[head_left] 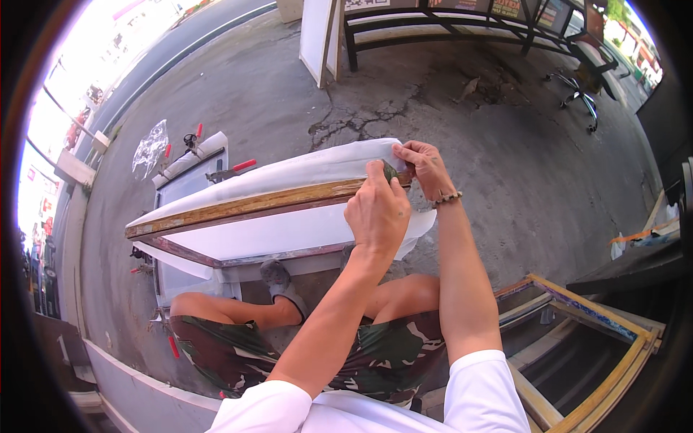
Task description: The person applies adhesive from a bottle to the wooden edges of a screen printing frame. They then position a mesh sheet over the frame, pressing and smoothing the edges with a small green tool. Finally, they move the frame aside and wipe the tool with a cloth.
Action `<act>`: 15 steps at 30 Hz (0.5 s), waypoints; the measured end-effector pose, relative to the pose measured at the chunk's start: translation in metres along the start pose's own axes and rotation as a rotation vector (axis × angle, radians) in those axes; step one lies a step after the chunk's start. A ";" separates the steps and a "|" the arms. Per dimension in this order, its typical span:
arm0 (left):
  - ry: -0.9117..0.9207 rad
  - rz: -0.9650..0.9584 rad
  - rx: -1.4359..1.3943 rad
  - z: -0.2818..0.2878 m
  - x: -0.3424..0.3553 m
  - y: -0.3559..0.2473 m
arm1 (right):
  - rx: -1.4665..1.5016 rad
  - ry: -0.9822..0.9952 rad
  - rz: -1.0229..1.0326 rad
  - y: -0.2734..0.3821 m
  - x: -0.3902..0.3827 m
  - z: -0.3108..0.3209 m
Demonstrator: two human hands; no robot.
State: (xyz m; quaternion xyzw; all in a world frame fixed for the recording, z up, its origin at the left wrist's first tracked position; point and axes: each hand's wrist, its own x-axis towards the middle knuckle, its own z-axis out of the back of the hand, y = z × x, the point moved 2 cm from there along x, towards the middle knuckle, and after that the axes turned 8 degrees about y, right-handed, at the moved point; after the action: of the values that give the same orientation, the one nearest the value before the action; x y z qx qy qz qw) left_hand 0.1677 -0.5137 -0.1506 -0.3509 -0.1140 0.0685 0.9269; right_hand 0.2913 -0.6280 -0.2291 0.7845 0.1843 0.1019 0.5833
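Your right hand (427,172) pinches cloth (303,167) at the frame (253,205); left hand (379,211) grips a green piece (390,172). Likely stretching; next wants even tension.

Pavement (520,187) leaves room beyond the white sheet (289,173); a wooden frame (622,377) blocks lower right.

Grey concrete paving (267,94) stretches out beneath and beyond the right hand (431,169), stained dark in patches, with a web of cracks (361,119) just past it. Farther off, straight ahead, stands a black metal framework (440,33), a white panel (315,43) upright at its left end. An office chair (595,63) on castors is well off to the hand's right. Far to its left, a road (180,45) runs along the paving, and daylight there glares nearly white.
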 end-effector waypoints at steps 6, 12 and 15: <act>-0.314 0.126 0.129 0.095 -0.013 0.085 | -0.079 -0.020 0.028 -0.001 0.000 0.001; -0.119 -0.074 0.023 0.022 -0.010 0.026 | -0.026 -0.051 0.032 -0.002 0.000 -0.001; -0.018 -0.025 -0.007 0.014 -0.005 0.016 | -0.029 -0.034 0.052 0.000 -0.002 -0.002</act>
State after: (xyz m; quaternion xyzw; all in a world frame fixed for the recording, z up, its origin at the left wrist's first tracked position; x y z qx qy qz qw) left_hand 0.1587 -0.4939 -0.1521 -0.3521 -0.1269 0.0597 0.9254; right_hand 0.2886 -0.6269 -0.2278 0.7820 0.1524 0.1062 0.5949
